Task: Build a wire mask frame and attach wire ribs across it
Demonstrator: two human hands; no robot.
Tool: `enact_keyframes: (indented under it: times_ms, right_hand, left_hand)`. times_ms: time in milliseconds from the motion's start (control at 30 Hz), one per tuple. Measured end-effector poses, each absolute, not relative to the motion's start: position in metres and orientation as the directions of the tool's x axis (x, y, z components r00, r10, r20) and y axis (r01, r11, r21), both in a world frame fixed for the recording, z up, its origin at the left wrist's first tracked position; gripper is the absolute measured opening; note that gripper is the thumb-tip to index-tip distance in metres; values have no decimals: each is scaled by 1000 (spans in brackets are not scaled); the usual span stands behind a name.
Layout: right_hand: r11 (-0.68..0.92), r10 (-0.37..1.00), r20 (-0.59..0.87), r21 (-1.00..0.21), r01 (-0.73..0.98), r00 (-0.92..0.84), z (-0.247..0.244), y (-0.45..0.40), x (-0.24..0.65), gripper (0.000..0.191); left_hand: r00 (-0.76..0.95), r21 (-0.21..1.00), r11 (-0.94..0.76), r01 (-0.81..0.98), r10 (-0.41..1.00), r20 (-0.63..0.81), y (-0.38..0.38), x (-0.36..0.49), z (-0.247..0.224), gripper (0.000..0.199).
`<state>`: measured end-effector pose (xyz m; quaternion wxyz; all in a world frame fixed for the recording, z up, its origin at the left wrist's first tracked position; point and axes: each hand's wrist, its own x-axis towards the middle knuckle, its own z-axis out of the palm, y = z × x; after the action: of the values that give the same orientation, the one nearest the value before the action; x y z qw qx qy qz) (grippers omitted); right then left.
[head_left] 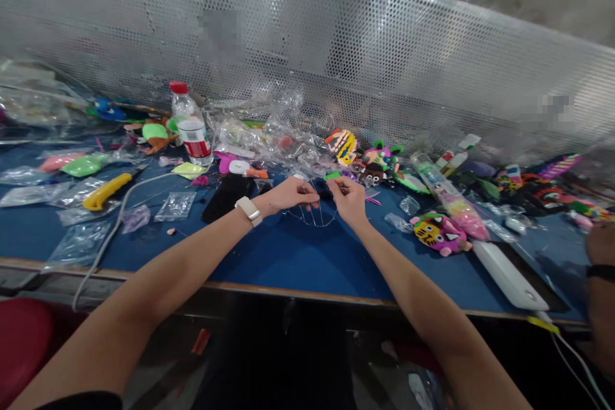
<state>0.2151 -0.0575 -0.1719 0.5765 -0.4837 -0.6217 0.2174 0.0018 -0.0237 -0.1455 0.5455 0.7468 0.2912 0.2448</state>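
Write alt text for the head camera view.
Two bare hands, left hand and right hand, pinch a small dark piece with thin threads over a blue table strewn with colourful foam toys, plastic bags and a water bottle.

Small dark piece and thin thread, held up between your hands.
You pinch the dark piece (325,190) just above the blue tabletop (298,256); pale thread (312,218) hangs below in loose loops.
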Motion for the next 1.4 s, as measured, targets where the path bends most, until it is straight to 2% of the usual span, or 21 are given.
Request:
enact_keyframes:
  times_ms: [133,333,533,633,733,800,867,1000,1200,1300,1400]
  right_hand:
    - [449,858,505,-825,343,91,-169,-57,218,37]
    - [416,899,438,-843,340,-14,-160,-59,224,41]
    - [354,934,351,-896,267,-61,-158,-56,231,39]
    - [326,945,322,-917,229,-56,-159,-55,230,39]
    - [332,943,323,-916,227,-76,-158,-56,230,37]
    - [323,945,299,-917,234,-133,-155,-58,232,36]
    - [302,946,261,-924,235,-190,-152,-59,233,36]
    - [260,959,236,-953,152,-159,-149,-59,231,43]
    - [138,987,147,-984,-115,-66,-153,-56,226,57]
    - [125,988,136,-983,-137,-72,-156,-54,225,55]
    - [173,982,178,-981,-87,-56,-161,-52,224,51]
  left_hand:
    - [691,958,-224,179,722,40,-24,2,-145,28]
    - [584,950,-264,164,803,122,-26,6,-147,22]
    - [519,917,-334,220,836,179,-23,6,-149,40]
    - [492,821,-452,348,834,251,-22,5,-149,48]
    - [400,665,-576,475,815,420,-23,4,-147,35]
    - [382,617,-624,480,781,494,-23,3,-145,23]
    - [416,593,-667,451,745,521,-25,3,-142,19]
    - [466,534,-721,443,693,550,-28,5,-137,27]
    - [288,574,-679,458,724,626,-26,2,-137,33]
    - [219,603,-643,472,748,626,-22,-1,-140,31]
    - [182,624,-617,480,766,617,-19,-2,-142,26]
